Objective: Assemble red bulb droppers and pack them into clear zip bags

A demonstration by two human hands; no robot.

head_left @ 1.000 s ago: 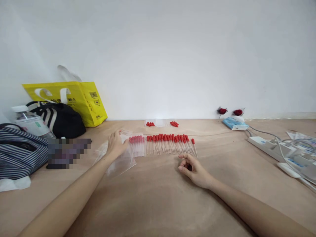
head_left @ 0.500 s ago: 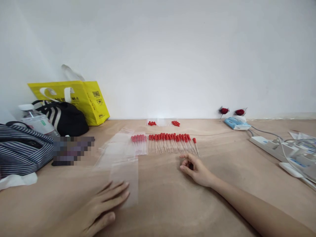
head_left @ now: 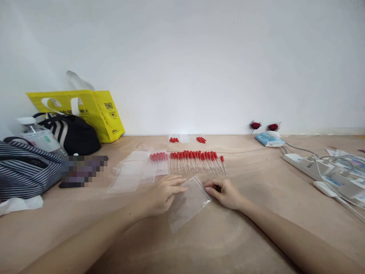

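Observation:
A clear zip bag (head_left: pixel 189 203) lies tilted on the table between both hands. My left hand (head_left: pixel 164 194) rests at the bag's upper left edge, its fingers spread. At the bag's right corner, my right hand (head_left: pixel 224 192) has its thumb and forefinger pinched on the edge. Beyond them is a row of red-capped sticks (head_left: pixel 196 160), side by side. Left of the row, more such sticks (head_left: pixel 159 161) lie in or under clear plastic. Flat clear bags (head_left: pixel 128 171) overlap to the left.
Two small red groups (head_left: pixel 201 140) lie near the wall. A yellow bag (head_left: pixel 111 118), a black bag (head_left: pixel 80 133), a bottle (head_left: pixel 44 139) and a striped pouch (head_left: pixel 31 167) stand left. Right are a blue packet (head_left: pixel 269 139), dark red flowers (head_left: pixel 256 125) and a power strip (head_left: pixel 303 167).
My left hand has moved right and forward, and the clear bag has slid with it to the middle. My right hand has closed on the bag's corner. The view has shifted slightly.

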